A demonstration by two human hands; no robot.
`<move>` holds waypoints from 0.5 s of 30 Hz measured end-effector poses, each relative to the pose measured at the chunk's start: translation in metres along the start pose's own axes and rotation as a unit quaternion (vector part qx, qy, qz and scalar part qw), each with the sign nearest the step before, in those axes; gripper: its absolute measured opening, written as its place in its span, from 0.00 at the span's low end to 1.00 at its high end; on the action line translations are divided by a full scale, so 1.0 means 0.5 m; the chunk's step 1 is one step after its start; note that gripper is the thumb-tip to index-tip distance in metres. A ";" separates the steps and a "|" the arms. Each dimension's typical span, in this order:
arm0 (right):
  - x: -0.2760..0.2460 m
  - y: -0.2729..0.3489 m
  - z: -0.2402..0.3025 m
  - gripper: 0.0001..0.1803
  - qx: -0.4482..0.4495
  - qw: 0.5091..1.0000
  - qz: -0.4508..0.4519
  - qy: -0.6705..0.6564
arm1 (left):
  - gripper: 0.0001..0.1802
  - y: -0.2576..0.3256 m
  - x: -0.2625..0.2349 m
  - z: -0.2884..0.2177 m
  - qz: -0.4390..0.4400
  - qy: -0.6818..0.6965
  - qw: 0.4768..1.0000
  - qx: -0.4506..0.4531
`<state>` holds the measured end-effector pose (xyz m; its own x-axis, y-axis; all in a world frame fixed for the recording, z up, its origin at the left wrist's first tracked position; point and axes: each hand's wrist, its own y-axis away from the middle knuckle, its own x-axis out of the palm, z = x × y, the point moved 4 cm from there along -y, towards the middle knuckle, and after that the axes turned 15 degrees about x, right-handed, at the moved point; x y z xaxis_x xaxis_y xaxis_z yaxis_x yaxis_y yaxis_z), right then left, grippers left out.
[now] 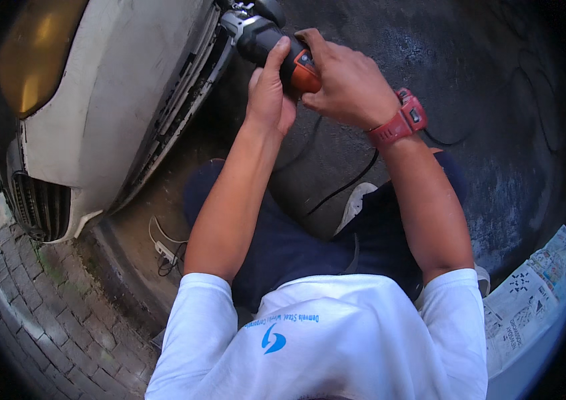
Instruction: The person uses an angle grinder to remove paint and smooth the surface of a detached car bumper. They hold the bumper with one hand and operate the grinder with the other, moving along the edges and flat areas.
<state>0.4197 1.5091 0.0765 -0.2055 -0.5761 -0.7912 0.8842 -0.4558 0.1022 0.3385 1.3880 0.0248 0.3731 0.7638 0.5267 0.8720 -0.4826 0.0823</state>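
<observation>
A white T-shirt (356, 327) with a blue print lies nearest the camera, over the dark trousers (289, 233) of a person crouched on the dark floor (423, 47). Both arms reach forward to a power tool (256, 41), black with an orange rear end and a metal head, held above the floor just beside a pale car bumper (123, 87). The left grip (271, 93) is closed about the body, thumb lying along it; the right grip (349, 80), below a red wristwatch (406, 120), is curled round the orange end. A dark rounded part beside the head runs out of view, so I cannot tell what is fitted there.

The step in hand looks like steadying or adjusting the tool near the bumper's lower edge; whether it is running cannot be told. The next move would call for a firm hold by both hands and a cord (343, 193) kept clear of the head.

Toward the floor's left edge, where brick paving (36, 293) begins, lies a white power strip (165, 251). Newspaper sheets (519, 300) lie at the right.
</observation>
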 end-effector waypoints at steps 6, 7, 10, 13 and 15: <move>-0.006 0.005 0.017 0.41 -0.079 0.992 -0.094 0.005 | 0.35 0.004 -0.001 -0.030 0.002 -0.022 0.999 0.029; -0.006 0.005 0.022 0.40 -0.077 0.993 -0.095 0.007 | 0.35 0.004 0.001 -0.033 0.011 -0.020 0.999 0.030; -0.007 0.003 0.034 0.41 -0.053 0.996 -0.072 0.009 | 0.34 0.002 -0.005 -0.035 -0.003 -0.026 0.999 0.023; -0.008 -0.004 0.035 0.45 -0.014 1.000 -0.026 0.010 | 0.35 -0.006 -0.012 -0.033 -0.008 -0.037 0.999 0.035; -0.009 -0.007 0.039 0.45 -0.017 0.999 -0.030 0.011 | 0.38 -0.011 -0.018 -0.031 0.004 -0.039 0.999 0.020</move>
<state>0.4092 1.5002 0.0912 -0.2497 -0.5331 -0.8084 0.8843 -0.4657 0.0339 0.3252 1.3771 0.0326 0.4013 0.7920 0.4602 0.8806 -0.4718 0.0442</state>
